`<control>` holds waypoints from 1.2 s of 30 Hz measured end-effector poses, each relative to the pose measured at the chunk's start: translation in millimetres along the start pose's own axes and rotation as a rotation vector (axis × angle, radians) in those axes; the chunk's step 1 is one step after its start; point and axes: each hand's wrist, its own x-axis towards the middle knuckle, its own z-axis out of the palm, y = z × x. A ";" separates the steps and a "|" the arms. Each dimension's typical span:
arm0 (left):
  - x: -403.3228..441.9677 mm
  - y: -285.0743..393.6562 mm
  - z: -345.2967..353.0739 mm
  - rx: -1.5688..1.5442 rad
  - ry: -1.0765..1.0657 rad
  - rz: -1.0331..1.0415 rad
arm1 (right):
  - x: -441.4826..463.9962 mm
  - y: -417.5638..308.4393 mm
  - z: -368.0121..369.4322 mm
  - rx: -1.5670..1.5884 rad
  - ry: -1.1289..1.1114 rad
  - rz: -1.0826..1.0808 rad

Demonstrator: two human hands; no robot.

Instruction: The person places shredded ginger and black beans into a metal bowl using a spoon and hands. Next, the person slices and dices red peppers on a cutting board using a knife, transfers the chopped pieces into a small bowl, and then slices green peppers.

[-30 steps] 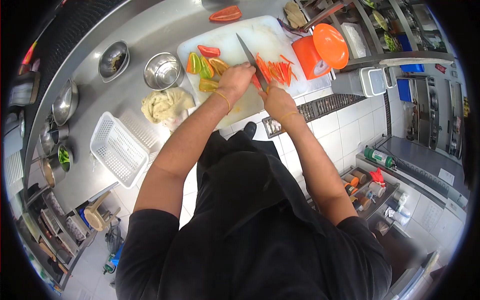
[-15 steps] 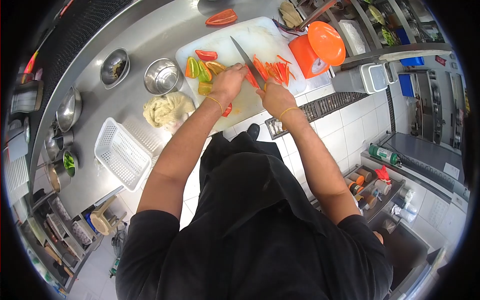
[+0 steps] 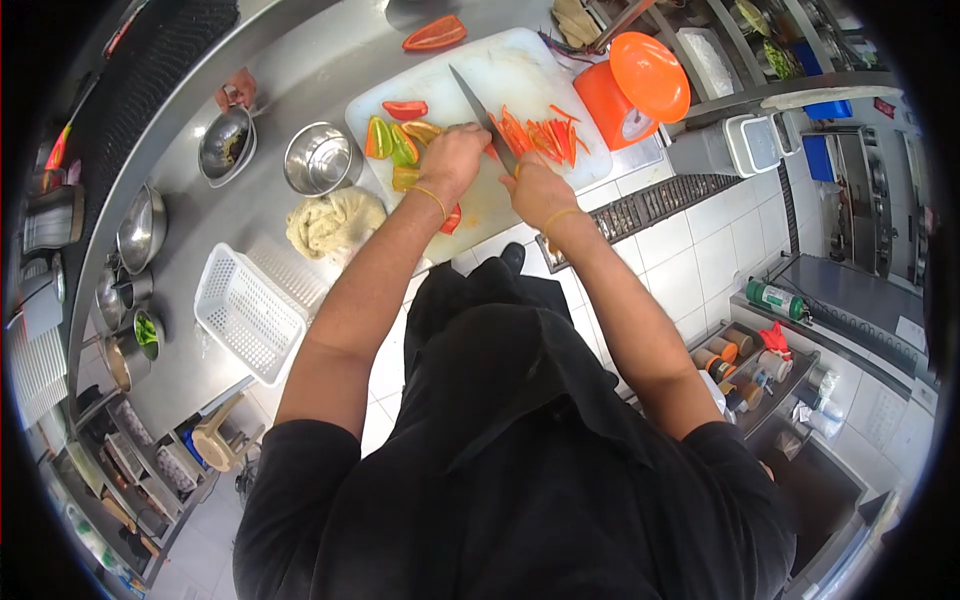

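Observation:
My right hand is wrapped round the handle of a kitchen knife, its blade slanting away to the upper left across the white cutting board. With fingers bent, my left hand presses on a piece of red pepper beside the blade; only a sliver of it shows at the fingertips. Right of the blade lie thin red pepper strips. Around my left hand are a red pepper piece, green pepper pieces and another red piece, partly covered by my wrist.
An orange scale stands right of the board. To the left are a steel bowl, a crumpled cloth and a white perforated basket. Another person's hand is at a dark bowl. A halved red pepper lies behind the board.
Another person's hand has appeared at the dark bowl on the left. My left hand and the knife have shifted slightly left in view, and the cut strips beside the blade have spread a little.

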 end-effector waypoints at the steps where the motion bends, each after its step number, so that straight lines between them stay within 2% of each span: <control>1: 0.5 -0.8 1.4 -0.017 0.012 -0.014 | -10.8 1.6 -5.6 -0.012 -0.017 0.003; 5: -1.1 -5.4 10.4 -0.049 0.041 -0.047 | -12.1 9.0 31.6 0.025 0.036 0.071; 11: 4.8 -10.2 8.6 -0.047 0.071 -0.006 | -5.8 -3.2 1.1 -0.003 -0.003 -0.003; 14: -1.5 -10.5 12.4 -0.047 0.062 -0.027 | -10.6 -2.1 21.0 0.036 -0.017 0.081; 19: -2.1 -15.2 12.9 -0.035 0.051 0.044 | 19.6 0.1 21.2 0.033 0.037 -0.018; 20: 0.7 -15.2 11.0 -0.060 0.070 0.050 | 27.2 2.5 10.2 0.017 0.054 -0.060; 22: -13.1 -9.7 5.9 -0.116 0.098 0.044 | 11.1 2.0 -2.7 0.096 0.009 -0.013; 25: -26.5 -15.8 -4.6 -0.088 0.311 0.084 | -19.2 5.5 12.6 0.169 -0.046 0.023; 28: -36.6 -12.2 -34.7 0.122 0.251 -0.063 | -31.4 17.6 37.9 0.157 -0.014 0.026; 34: -20.2 -42.8 -22.9 0.365 0.156 -0.018 | -36.8 59.5 19.3 0.066 0.054 0.070; 36: -20.4 -48.3 -19.4 0.432 0.161 0.056 | -37.0 70.0 11.3 0.032 0.070 0.070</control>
